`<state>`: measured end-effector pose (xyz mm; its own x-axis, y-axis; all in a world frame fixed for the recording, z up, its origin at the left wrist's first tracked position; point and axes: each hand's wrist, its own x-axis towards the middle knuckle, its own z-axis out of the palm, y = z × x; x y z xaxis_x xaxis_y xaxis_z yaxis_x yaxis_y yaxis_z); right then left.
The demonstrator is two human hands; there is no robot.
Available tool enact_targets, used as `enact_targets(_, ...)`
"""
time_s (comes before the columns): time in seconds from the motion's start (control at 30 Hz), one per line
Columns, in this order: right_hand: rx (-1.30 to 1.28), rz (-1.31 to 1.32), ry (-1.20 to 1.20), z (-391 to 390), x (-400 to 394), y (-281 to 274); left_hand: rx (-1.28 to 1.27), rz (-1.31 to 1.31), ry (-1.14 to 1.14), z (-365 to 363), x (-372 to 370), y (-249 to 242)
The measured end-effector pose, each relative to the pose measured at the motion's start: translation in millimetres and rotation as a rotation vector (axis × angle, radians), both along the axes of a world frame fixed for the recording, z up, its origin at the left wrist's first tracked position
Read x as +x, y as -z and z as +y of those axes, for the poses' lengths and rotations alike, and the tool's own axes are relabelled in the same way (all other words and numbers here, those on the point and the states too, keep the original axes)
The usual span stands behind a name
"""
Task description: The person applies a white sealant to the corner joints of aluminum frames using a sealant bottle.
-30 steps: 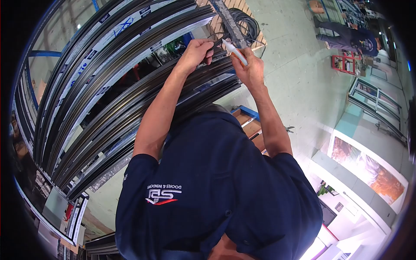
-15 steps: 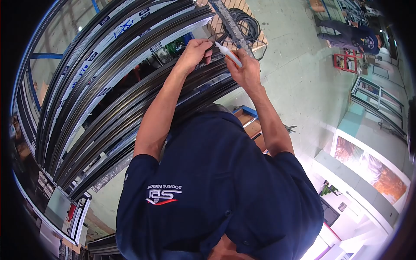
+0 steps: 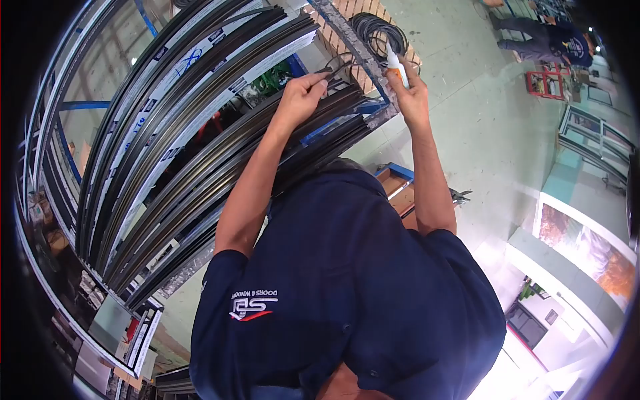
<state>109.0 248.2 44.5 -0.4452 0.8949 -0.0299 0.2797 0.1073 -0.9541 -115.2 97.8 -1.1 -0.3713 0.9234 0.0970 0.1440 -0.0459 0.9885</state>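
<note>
Holds a white bottle [image 3: 396,63] with an orange band in the right hand [image 3: 415,100], with fingers wrapped around its body and nozzle upward — well apart from the left hand [image 3: 300,101]. Pinches a dark strip [image 3: 325,70] in the left hand between thumb and fingertips — a narrow grip, with the remainder too hidden to trace. Reaches with the left forearm across long dark profiles [image 3: 213,160]. Keeps the bottle just beside a scuffed metal bar [image 3: 360,57], near coiled black cable [image 3: 380,30] on a slatted wooden pallet [image 3: 339,48]. Includes, near the right forearm, a blue-edged box [image 3: 399,189] and, farther off, a person [image 3: 550,41] in dark clothing.
</note>
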Motion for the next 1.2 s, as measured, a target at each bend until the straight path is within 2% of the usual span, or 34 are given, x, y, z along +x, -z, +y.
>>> enact_targets(0.03, -0.119, 0.026, -0.023, 5, 10, 8, 0.118, 0.195, -0.037, -3, 6, -1)
enact_targets(0.07, -0.250, 0.111, 0.006, 5, 16, 17, 0.033, 0.202, -0.027, -7, 10, -1)
enact_targets(0.2, -0.446, 0.167, -0.086, 11, 22, 49, 0.065, 0.469, -0.099, -8, 29, -3)
enact_targets(0.33, -0.566, 0.142, -0.099, 12, 10, 64, 0.044, 0.632, -0.090, -8, 38, -5)
enact_targets(0.57, -0.558, 0.042, -0.209, 17, -3, 62, 0.008, 0.806, -0.079, -5, 48, -6)
enact_targets(0.77, -0.471, -0.112, -0.307, 20, -16, 61, -0.134, 0.900, 0.127, -1, 38, -18)
enact_targets(0.97, -0.538, -0.197, -0.439, 37, -27, 61, -0.253, 1.144, 0.315, 2, 36, -31)
enact_targets(1.07, -0.492, -0.183, -0.456, 39, -30, 55, -0.137, 1.092, 0.275, 10, 40, -46)
enact_targets(1.2, -0.480, -0.164, -0.427, 36, -30, 61, -0.158, 1.144, 0.268, 11, 43, -28)
